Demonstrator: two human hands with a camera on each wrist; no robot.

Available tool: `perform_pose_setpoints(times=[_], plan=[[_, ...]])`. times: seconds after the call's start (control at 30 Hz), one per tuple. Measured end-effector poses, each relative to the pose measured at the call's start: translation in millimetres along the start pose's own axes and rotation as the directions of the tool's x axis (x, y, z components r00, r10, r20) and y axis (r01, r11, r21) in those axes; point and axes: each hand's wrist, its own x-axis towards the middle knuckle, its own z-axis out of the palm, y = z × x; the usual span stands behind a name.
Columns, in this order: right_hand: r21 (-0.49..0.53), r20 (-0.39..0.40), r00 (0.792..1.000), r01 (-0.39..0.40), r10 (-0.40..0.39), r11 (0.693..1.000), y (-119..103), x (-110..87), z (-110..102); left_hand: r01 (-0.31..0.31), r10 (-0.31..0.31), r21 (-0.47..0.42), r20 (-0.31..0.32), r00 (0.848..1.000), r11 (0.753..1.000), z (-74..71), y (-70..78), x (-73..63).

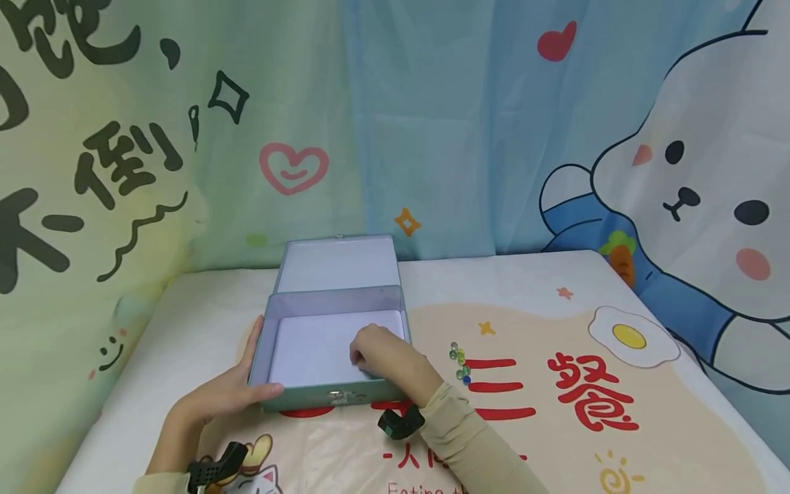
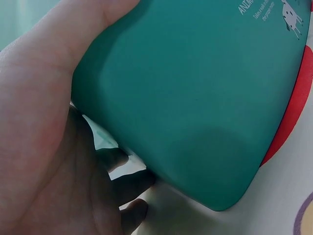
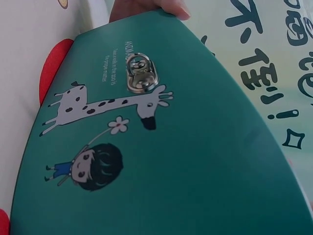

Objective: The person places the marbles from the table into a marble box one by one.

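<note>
Over the head view: a green box [image 1: 308,399] sits left of middle on the table [image 1: 444,281], its lid [image 1: 336,266] swung back on the far side. The left hand [image 1: 225,392] has the near left corner, thumb along the near wall, fingers spread up the left wall. And here's the right hand [image 1: 387,353], reaching inside at the right, fingers bent downward; the tips are hidden, so I can't tell what, if anything, they have hold of. Just right of the box lies a small cluster of glass marbles [image 1: 461,357], greenish ones and 1 blue at the near end. Each wrist wears a black band.

To the left wrist view: the thumb lies over the box's near wall, and 3 fingertips curve in along the left side, gripping that corner.

Now the right wrist view, looking left along the near wall: a metal clasp [image 3: 142,74], a giraffe drawing [image 3: 98,105] below it, a child drawing [image 3: 100,166] further right. The left hand's thumb shows at the left end.
</note>
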Motion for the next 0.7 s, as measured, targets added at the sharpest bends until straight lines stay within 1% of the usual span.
perform_pose_setpoints(times=[0.2,0.43,0.53,0.7], plan=[[0.013,0.026,0.999,-0.025,0.024,1.0,0.4,0.2,0.2,-0.004,0.004,-0.006,-0.002,1.0,1.0,0.5,-2.6,0.5],[0.043,0.03,0.999,-0.033,0.032,0.999,-1.8,0.2,-2.2,0.0,0.0,-0.005,-0.002,1.0,1.0,-0.9,-0.4,-2.3],[0.066,0.009,0.999,-0.036,0.035,0.997,-2.2,-0.1,-4.6,-0.002,0.002,-0.005,0.0,1.0,1.0,-1.0,0.4,-2.2],[0.086,-0.088,0.996,-0.002,0.01,0.996,-1.8,-0.4,-7.8,0.001,-0.001,-0.008,0.003,1.0,1.0,-0.6,1.5,-1.3]])
